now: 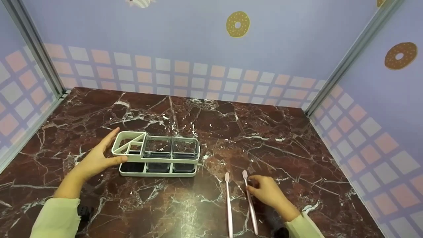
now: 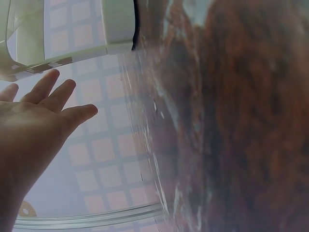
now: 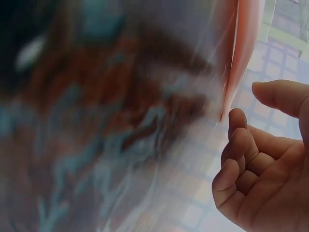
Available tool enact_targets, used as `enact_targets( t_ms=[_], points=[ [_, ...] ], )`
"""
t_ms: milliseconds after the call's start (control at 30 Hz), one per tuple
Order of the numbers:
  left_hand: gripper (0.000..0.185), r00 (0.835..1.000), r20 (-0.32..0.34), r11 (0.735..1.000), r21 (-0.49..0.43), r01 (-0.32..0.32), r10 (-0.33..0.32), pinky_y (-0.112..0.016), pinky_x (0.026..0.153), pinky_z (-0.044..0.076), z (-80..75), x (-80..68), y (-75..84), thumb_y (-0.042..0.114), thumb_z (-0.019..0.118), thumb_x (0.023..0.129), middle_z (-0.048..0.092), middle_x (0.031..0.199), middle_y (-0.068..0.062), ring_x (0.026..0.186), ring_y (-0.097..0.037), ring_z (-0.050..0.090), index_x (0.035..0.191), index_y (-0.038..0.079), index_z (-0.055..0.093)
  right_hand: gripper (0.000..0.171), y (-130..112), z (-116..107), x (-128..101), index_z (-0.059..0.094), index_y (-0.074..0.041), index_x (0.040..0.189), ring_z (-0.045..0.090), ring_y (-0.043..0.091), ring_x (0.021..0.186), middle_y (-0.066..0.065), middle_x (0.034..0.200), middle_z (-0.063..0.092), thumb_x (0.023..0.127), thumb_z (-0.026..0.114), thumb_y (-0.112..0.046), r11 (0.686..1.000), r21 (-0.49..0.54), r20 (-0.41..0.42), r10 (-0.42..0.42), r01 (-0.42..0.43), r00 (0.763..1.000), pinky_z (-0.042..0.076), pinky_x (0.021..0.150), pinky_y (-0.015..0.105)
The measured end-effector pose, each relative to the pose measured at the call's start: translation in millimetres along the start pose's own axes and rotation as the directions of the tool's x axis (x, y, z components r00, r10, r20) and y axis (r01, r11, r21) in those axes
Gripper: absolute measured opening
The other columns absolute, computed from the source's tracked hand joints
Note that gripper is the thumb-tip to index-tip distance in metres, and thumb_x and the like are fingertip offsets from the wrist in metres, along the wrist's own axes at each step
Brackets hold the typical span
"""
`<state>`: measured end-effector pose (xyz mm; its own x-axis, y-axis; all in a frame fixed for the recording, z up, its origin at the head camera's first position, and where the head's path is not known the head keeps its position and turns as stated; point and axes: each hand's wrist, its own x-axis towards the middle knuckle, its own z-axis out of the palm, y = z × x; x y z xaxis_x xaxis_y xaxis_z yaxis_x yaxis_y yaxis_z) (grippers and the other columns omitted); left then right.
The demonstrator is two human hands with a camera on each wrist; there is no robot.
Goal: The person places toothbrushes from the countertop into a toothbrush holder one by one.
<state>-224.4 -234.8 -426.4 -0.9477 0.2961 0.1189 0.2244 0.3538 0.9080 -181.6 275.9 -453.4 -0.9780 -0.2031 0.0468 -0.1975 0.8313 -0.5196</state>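
Observation:
A pale green two-level toothbrush holder (image 1: 172, 160) stands left of the middle, with slanted dividers at its left end and two clear cups (image 1: 158, 154) in its upper level. My left hand (image 1: 96, 162) is at that left end, thumb along the front rim and straight fingers spread behind. In the left wrist view its fingertips lie right beside the holder's edge. Two pink toothbrushes lie to the right, the left toothbrush (image 1: 229, 208) and the right toothbrush (image 1: 251, 211). My right hand (image 1: 267, 191) is beside the right one, thumb and forefinger apart, other fingers loosely curled.
The dark red marbled table (image 1: 138, 205) runs back to a lilac wall (image 1: 185, 36) with pink and white squares. Side panels (image 1: 380, 109) border it left and right. A small black device (image 1: 85, 212) sits at the left sleeve.

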Motion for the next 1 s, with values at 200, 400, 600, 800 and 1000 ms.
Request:
enact_targets(
  t_ms=[200, 400, 600, 800, 1000],
  points=[
    [0.100, 1.000, -0.003, 1.000, -0.013, 0.003, -0.003, -0.033, 0.105, 0.036, 1.3, 0.5, -0.9, 0.009, 0.072, 0.084, 0.017, 0.155, -0.026, 0.136, -0.043, 0.027, 0.156, 0.011, 0.002, 0.034, -1, 4, 0, 0.067, 0.008, 0.109, 0.052, 0.010, 0.058, 0.001, 0.068, 0.063, 0.080, 0.073, -0.010, 0.999, 0.013, 0.010, 0.031, -0.031, 0.999, 0.044, 0.053, 0.026],
    [0.102, 1.000, -0.016, 1.000, -0.005, 0.020, -0.020, -0.050, 0.107, 0.030, 1.4, -0.6, -2.5, 0.009, 0.073, 0.082, 0.014, 0.156, -0.027, 0.134, -0.044, 0.029, 0.157, 0.013, 0.003, 0.035, -3, 7, 1, 0.068, 0.009, 0.106, 0.058, 0.013, 0.061, 0.006, 0.071, 0.068, 0.077, 0.075, -0.007, 0.998, 0.027, 0.014, 0.058, -0.058, 0.998, 0.048, 0.056, 0.029],
    [0.105, 0.999, -0.024, 0.999, -0.025, 0.020, -0.021, -0.064, 0.107, 0.019, 2.6, -0.2, -3.0, 0.007, 0.075, 0.079, 0.015, 0.155, -0.028, 0.133, -0.045, 0.027, 0.156, 0.011, 0.004, 0.034, -6, 9, 1, 0.068, 0.009, 0.104, 0.058, 0.013, 0.060, 0.005, 0.070, 0.067, 0.074, 0.076, -0.006, 0.996, 0.030, 0.001, 0.084, -0.084, 0.996, 0.049, 0.056, 0.029],
    [0.107, 0.999, -0.029, 1.000, -0.007, 0.023, -0.023, -0.067, 0.108, 0.013, 3.0, 0.4, -1.9, 0.009, 0.078, 0.077, 0.013, 0.155, -0.029, 0.137, -0.046, 0.018, 0.156, 0.011, 0.006, 0.032, -8, 10, 2, 0.069, 0.008, 0.101, 0.058, 0.013, 0.060, 0.004, 0.068, 0.066, 0.072, 0.075, -0.004, 0.994, 0.019, -0.022, 0.105, -0.105, 0.994, 0.049, 0.057, 0.031],
    [0.106, 1.000, -0.020, 1.000, -0.017, 0.021, -0.021, -0.068, 0.108, 0.013, 2.6, 0.9, -1.7, 0.009, 0.077, 0.078, 0.011, 0.156, -0.029, 0.137, -0.047, 0.018, 0.156, 0.010, 0.005, 0.034, -11, 10, 2, 0.072, 0.003, 0.099, 0.055, 0.014, 0.062, 0.005, 0.073, 0.068, 0.067, 0.073, -0.006, 0.990, -0.018, -0.045, 0.139, -0.140, 0.989, 0.049, 0.060, 0.033]
  ],
)
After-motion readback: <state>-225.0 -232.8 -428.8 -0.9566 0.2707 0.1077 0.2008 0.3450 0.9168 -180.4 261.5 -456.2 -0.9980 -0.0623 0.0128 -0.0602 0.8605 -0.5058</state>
